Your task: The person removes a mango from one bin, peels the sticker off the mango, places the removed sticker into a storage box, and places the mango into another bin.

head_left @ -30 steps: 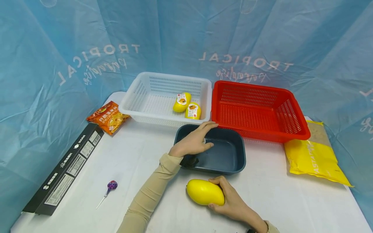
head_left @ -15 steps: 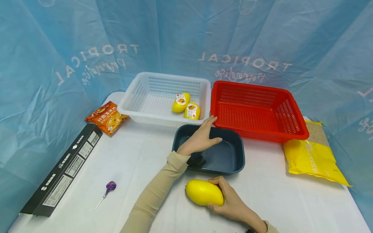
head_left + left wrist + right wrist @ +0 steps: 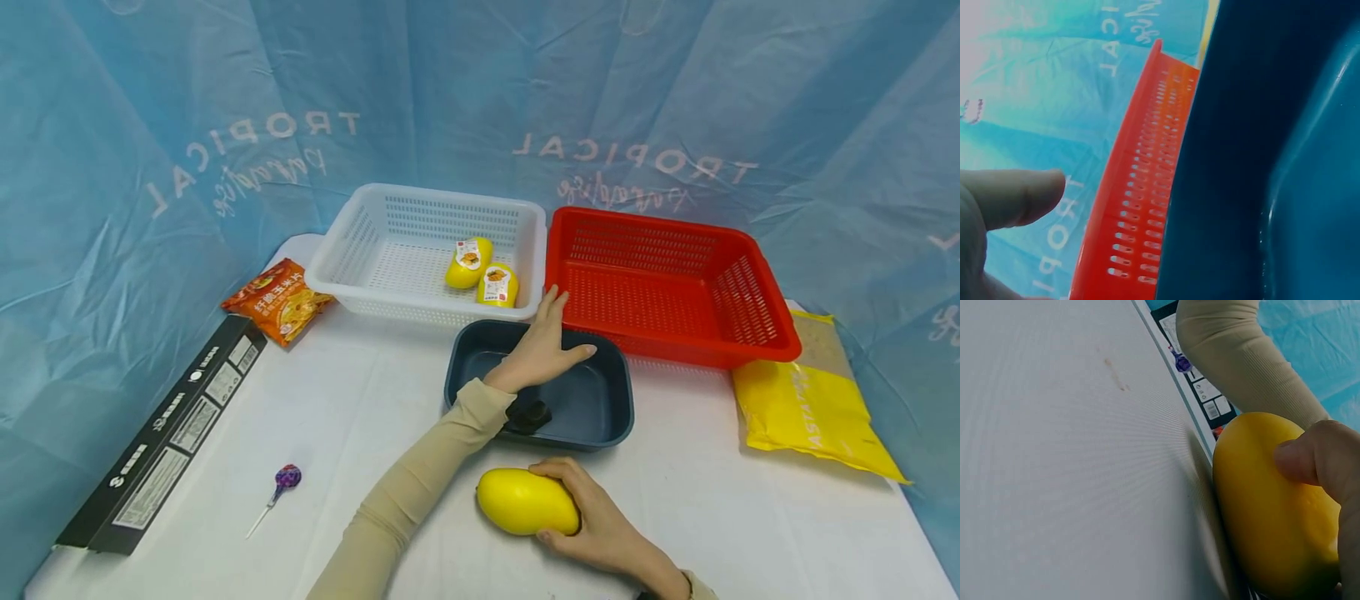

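My right hand [image 3: 603, 527] grips a yellow mango [image 3: 522, 501] from its right side, low over the white table. In the right wrist view, the thumb presses on the mango [image 3: 1266, 500]. My left hand [image 3: 537, 350] reaches over the dark blue basin [image 3: 592, 408], thumb spread and fingers extended toward its far edge. Nothing shows in that hand. The left wrist view has the thumb at left, beside the red basket [image 3: 1129, 206] and the basin wall [image 3: 1210, 187]. A small black item at the basin's near left is likely the wrist strap.
A white basket [image 3: 405, 304] behind holds two labelled yellow mangoes [image 3: 469, 262]. Beside it stands a red basket [image 3: 652, 296]. An orange snack bag [image 3: 277, 300], a long black box [image 3: 165, 437] and a lollipop [image 3: 287, 478] lie left. A yellow packet [image 3: 810, 408] lies right.
My left hand has moved right across the basin, and its fingers now point more toward the baskets. The right hand keeps its grip on the mango, almost still.
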Demonstrator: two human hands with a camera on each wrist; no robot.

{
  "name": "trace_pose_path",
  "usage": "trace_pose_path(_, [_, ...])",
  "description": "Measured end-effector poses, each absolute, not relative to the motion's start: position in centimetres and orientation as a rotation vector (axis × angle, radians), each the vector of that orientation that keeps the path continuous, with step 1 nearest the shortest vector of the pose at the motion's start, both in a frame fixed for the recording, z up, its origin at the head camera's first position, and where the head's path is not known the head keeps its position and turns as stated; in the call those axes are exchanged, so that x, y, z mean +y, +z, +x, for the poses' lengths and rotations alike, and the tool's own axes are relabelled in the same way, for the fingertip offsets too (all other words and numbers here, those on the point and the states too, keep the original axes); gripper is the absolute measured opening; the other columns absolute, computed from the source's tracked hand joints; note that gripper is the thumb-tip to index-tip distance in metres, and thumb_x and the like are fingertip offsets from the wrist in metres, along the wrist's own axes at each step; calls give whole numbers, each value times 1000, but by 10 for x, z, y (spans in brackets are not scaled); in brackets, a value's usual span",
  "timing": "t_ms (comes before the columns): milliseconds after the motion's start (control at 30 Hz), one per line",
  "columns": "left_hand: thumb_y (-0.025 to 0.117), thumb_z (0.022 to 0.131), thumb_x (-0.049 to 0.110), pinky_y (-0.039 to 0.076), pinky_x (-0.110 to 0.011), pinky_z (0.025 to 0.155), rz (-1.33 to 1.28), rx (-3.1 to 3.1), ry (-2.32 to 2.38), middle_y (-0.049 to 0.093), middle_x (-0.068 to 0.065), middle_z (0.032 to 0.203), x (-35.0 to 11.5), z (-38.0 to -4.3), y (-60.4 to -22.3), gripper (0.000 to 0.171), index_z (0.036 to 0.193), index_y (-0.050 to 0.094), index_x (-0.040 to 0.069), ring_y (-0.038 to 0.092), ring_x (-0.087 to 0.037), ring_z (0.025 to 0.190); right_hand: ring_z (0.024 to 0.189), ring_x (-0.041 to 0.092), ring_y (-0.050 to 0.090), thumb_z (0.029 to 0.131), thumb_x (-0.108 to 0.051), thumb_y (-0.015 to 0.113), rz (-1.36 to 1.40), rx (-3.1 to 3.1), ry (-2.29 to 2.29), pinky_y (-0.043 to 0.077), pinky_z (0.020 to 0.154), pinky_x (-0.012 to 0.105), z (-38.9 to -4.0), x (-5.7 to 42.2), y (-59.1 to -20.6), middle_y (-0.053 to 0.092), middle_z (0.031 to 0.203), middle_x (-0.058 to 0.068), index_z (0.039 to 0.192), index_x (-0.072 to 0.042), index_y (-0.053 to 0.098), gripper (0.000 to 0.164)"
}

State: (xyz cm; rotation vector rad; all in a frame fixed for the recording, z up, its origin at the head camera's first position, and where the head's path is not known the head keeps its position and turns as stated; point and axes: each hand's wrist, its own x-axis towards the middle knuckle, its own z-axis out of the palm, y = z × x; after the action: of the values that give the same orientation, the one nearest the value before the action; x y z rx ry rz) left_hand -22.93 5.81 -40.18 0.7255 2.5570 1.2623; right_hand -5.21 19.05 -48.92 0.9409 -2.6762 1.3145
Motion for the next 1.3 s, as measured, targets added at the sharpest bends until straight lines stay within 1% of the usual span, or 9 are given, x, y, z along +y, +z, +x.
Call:
trace_pose_path(167, [61, 93, 38, 35, -48, 114, 676, 2579, 1228, -13, -8, 164, 64, -234, -400, 92, 156, 2, 7, 25, -37, 147, 117, 13, 53, 80, -27, 77, 941, -2691, 1308, 47, 99, 31, -53, 191, -490, 51, 131, -3, 137, -22, 45, 65])
trace_pose_path(233, [60, 94, 40, 33, -47, 115, 659, 2593, 1211, -13, -8, 164, 67, -237, -398, 92, 156, 3, 6, 23, -36, 148, 117, 13, 53, 80, -28, 77, 938, -2687, 1300, 46, 100, 30, -53, 192, -491, 51, 132, -3, 137, -21, 45, 66])
trace_pose_path(367, [58, 94, 41, 27, -46, 119, 628, 2605, 1219, -12, -10, 164, 74, -244, -396, 91, 155, 3, 3, 12, -31, 151, 117, 14, 53, 79, -28, 78, 944, -2676, 1290, 45, 100, 29, -53, 193, -490, 52, 132, -3, 137, -18, 46, 67])
trace_pose_path(467, [57, 95, 42, 26, -44, 119, 610, 2618, 1229, -12, -9, 164, 78, -248, -396, 90, 155, 3, 3, 10, -28, 152, 118, 14, 53, 79, -29, 79, 940, -2683, 1287, 45, 101, 29, -54, 195, -489, 52, 131, -3, 137, -18, 46, 67])
trace_pose_path(667, [57, 96, 39, 28, -41, 118, 611, 2664, 1230, -10, -10, 164, 83, -254, -397, 89, 155, 3, 1, 16, -28, 151, 119, 14, 53, 79, -31, 79, 918, -2711, 1284, 45, 102, 30, -56, 198, -487, 52, 132, -3, 137, -19, 45, 68])
trace_pose_path(867, [54, 98, 38, 28, -38, 119, 587, 2687, 1207, -10, -11, 164, 86, -257, -396, 85, 155, 3, 0, 11, -26, 152, 120, 12, 53, 80, -33, 79, 894, -2721, 1297, 45, 103, 30, -56, 197, -488, 52, 133, -6, 138, -24, 43, 69])
trace_pose_path(1033, [53, 98, 37, 32, -37, 117, 542, 2716, 1176, -8, -12, 164, 87, -257, -398, 83, 154, 6, -1, 12, -25, 152, 121, 12, 53, 79, -35, 80, 884, -2730, 1344, 44, 104, 29, -54, 195, -488, 51, 134, -8, 137, -20, 45, 69])
trace_pose_path(1100, [53, 98, 37, 34, -37, 115, 520, 2726, 1187, -7, -11, 165, 87, -257, -400, 82, 155, 7, 0, 16, -25, 151, 121, 11, 53, 77, -35, 81, 868, -2734, 1367, 44, 104, 29, -54, 194, -488, 52, 134, -9, 137, -19, 46, 71])
trace_pose_path(1300, [53, 98, 39, 35, -39, 114, 523, 2741, 1195, -6, -11, 165, 85, -255, -403, 82, 155, 8, 1, 18, -26, 150, 119, 11, 54, 75, -34, 83, 859, -2722, 1391, 45, 103, 29, -52, 192, -489, 53, 133, -9, 137, -19, 47, 73])
